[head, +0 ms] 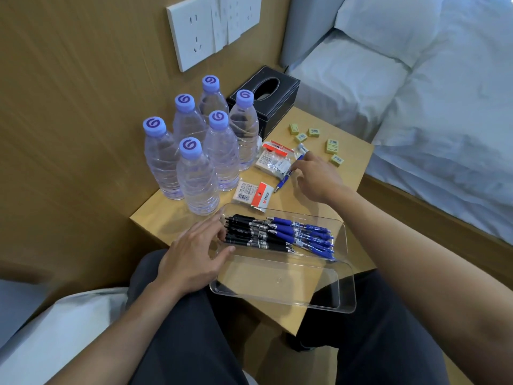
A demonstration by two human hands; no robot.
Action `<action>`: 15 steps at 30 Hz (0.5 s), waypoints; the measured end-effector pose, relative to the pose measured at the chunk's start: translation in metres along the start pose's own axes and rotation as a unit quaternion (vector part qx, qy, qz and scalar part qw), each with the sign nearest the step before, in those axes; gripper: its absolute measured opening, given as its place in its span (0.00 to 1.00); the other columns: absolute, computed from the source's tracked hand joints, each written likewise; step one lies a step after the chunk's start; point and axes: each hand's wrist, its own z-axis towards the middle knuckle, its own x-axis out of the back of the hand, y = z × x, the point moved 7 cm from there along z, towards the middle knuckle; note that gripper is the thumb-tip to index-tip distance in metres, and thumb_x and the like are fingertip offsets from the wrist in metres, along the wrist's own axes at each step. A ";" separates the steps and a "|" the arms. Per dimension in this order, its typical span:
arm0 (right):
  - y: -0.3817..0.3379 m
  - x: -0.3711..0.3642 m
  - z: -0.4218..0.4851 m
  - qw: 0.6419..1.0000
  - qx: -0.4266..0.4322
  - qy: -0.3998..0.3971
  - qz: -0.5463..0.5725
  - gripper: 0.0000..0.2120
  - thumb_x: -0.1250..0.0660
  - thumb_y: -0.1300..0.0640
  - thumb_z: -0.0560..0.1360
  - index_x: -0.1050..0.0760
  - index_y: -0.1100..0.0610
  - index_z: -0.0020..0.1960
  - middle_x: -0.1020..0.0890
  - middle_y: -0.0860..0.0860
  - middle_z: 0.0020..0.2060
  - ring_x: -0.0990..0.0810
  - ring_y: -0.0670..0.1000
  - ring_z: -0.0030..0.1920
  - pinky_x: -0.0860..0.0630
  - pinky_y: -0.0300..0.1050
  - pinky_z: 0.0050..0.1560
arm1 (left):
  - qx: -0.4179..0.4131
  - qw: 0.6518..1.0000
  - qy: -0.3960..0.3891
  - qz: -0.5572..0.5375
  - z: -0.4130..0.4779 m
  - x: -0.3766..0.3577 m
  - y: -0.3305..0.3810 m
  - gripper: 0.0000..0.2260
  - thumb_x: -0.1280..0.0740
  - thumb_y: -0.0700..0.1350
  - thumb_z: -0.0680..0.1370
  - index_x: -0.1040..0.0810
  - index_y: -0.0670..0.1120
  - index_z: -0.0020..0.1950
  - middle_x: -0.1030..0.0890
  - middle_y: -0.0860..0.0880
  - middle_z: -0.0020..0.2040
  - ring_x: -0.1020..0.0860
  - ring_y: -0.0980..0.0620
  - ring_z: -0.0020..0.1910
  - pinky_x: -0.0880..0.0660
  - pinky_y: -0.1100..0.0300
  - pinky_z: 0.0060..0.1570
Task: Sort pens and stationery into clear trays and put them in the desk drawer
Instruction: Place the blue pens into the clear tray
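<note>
Pens [277,240] lie in a clear tray [342,232] near the front of a wooden bedside table [352,168], the black ones on the left and the blue ones on the right, all pointing roughly the same way. An empty tray [348,290] of the same kind sits just in front of it, their long sides touching or nearly so, and its near part hangs past the table's front edge above the person's lap. The left hand [191,257] is open and spread, fingers fairly straight, with the fingertips resting against the left end of the pen tray. The right hand [316,179] reaches farther back, its fingers bent down over a loose blue pen [284,179] that lies slanted on the table; whether they actually pinch the pen or only touch it cannot be told. Under the pen's far end is a stationery packet [273,158] with a red and white label, and a second packet [252,194] lies just behind the pen tray. Five small yellow erasers [313,132] are scattered near the table's back right corner. Six water bottles [197,179] with purple caps stand grouped on the left, with a black tissue box [280,104] behind them against the wall, below a white socket panel [194,31]. A bed [416,107] with white bedding is on the right.
</note>
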 end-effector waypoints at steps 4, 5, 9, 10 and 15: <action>-0.002 -0.006 0.005 1.000 0.027 0.005 -0.012 0.19 0.39 0.53 0.81 0.28 0.47 0.71 0.27 0.53 0.65 0.24 0.57 0.61 0.27 0.53 0.58 | 0.001 1.000 -0.001 0.000 0.001 0.000 -0.001 0.11 0.31 0.55 0.76 0.32 0.54 0.45 0.35 0.61 0.77 0.34 0.59 0.73 0.33 0.55 0.61; -0.003 -0.006 0.005 0.999 0.036 0.011 -0.020 0.18 0.39 0.53 0.81 0.28 0.47 0.71 0.27 0.53 0.65 0.24 0.57 0.62 0.27 0.53 0.58 | 0.003 1.000 -0.001 0.001 0.001 -0.001 -0.001 0.11 0.31 0.55 0.76 0.32 0.54 0.45 0.35 0.62 0.77 0.34 0.59 0.73 0.33 0.55 0.60; -0.007 -0.001 0.005 0.995 0.070 0.013 -0.071 0.13 0.37 0.53 0.80 0.24 0.48 0.63 0.27 0.53 0.62 0.27 0.54 0.60 0.27 0.51 0.57 | 0.002 1.000 -0.001 0.002 0.002 -0.002 -0.002 0.12 0.31 0.55 0.76 0.33 0.54 0.45 0.36 0.62 0.78 0.33 0.59 0.73 0.33 0.54 0.60; -0.009 -0.002 0.004 0.992 0.082 0.007 -0.092 0.13 0.36 0.55 0.79 0.24 0.49 0.63 0.26 0.52 0.61 0.27 0.54 0.60 0.26 0.51 0.58 | 0.001 1.000 -0.001 0.003 0.002 -0.002 -0.002 0.12 0.31 0.55 0.76 0.33 0.54 0.45 0.37 0.62 0.78 0.33 0.59 0.73 0.33 0.54 0.60; -0.011 -0.003 -0.009 0.983 0.112 -0.004 -0.146 0.12 0.36 0.57 0.79 0.23 0.51 0.62 0.25 0.51 0.60 0.28 0.54 0.60 0.28 0.49 0.57 | -0.002 1.000 0.002 0.008 0.002 -0.001 -0.002 0.12 0.31 0.56 0.75 0.33 0.55 0.45 0.36 0.62 0.77 0.30 0.57 0.71 0.30 0.50 0.61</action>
